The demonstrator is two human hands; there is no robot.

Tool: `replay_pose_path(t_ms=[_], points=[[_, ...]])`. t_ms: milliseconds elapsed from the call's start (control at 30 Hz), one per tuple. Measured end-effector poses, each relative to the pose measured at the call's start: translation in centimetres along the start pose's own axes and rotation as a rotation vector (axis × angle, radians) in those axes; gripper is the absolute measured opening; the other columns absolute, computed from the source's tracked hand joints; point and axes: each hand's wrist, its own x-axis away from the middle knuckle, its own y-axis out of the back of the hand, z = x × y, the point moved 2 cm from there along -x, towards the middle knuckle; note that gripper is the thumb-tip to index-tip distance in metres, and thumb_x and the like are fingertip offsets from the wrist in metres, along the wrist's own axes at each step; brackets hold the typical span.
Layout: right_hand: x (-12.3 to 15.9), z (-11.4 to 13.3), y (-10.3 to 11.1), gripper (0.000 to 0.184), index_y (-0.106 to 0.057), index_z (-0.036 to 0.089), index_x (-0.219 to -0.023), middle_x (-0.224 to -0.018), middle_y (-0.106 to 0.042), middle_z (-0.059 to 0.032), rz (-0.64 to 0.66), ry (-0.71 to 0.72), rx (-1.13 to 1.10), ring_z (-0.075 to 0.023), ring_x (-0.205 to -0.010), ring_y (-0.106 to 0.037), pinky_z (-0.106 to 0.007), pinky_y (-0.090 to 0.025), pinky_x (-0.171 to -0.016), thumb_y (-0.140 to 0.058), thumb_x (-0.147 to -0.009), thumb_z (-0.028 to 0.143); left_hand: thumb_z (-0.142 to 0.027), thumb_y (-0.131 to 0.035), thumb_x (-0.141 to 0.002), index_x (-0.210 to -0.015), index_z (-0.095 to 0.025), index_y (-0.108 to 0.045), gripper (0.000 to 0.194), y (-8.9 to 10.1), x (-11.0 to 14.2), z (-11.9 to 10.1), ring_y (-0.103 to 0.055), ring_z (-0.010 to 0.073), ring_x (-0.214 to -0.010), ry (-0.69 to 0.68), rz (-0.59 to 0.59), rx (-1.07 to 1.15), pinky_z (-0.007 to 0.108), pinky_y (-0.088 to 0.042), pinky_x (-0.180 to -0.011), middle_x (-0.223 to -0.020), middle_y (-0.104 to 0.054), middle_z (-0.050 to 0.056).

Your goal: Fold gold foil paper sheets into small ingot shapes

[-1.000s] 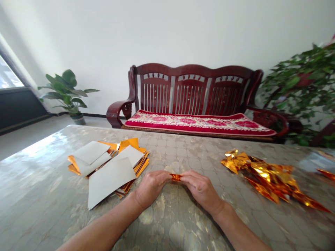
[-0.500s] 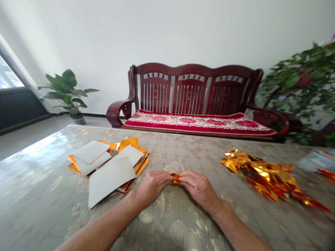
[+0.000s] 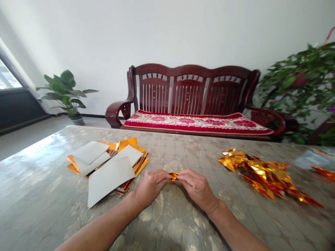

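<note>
Between my two hands, just above the table, is a small piece of folded gold foil paper [image 3: 174, 176]. My left hand [image 3: 153, 183] pinches its left end with closed fingers. On its other end, the fingers of my right hand [image 3: 197, 186] are closed too. Only the shiny middle of the piece shows; its ends are hidden by my fingers. Left of my hands lies a loose stack of foil paper sheets [image 3: 111, 181], several with the pale grey side up and gold edges showing. To the right is a pile of folded gold foil pieces [image 3: 261, 170] with pointed ends.
A patterned cover lies over the table [image 3: 170, 226]. At the far right are a clear plastic bag [image 3: 311, 158] and another gold piece [image 3: 324, 172]. Beyond the table's far edge stands a dark red wooden bench [image 3: 188, 90], with potted plants [image 3: 66, 92] on either side.
Both hands stay on the foil piece, its visible middle slightly narrower now. The view has shifted a little, so the things on the right appear slightly further left.
</note>
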Motion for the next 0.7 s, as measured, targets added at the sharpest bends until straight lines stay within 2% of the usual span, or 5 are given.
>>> replay_pose_path(t_ms=[367,700], points=[[0.24,-0.21,-0.19,0.018,-0.07,0.023,-0.102,-0.094,-0.07,-0.0056,0.019,-0.012,-0.015,-0.0154,-0.085,-0.067,-0.026,-0.055,-0.076,-0.055,-0.095,0.018,-0.021,-0.061,-0.092,-0.098,-0.022,-0.075,0.015,-0.12,-0.04,-0.14,-0.07,0.013,-0.082,-0.032,0.016,0.016,0.021,-0.053,-0.076,-0.091,-0.076,0.002],[0.16,0.02,-0.42,0.017,-0.071,0.022,-0.102,-0.094,-0.07,-0.0054,0.025,-0.004,-0.04,-0.015,-0.085,-0.067,-0.025,-0.055,-0.075,-0.056,-0.094,0.018,-0.017,-0.061,-0.091,-0.097,-0.022,-0.075,0.015,-0.2,-0.33,-0.41,-0.07,0.0131,-0.082,-0.005,0.018,0.022,0.021,-0.053,-0.076,-0.089,-0.076,0.002]])
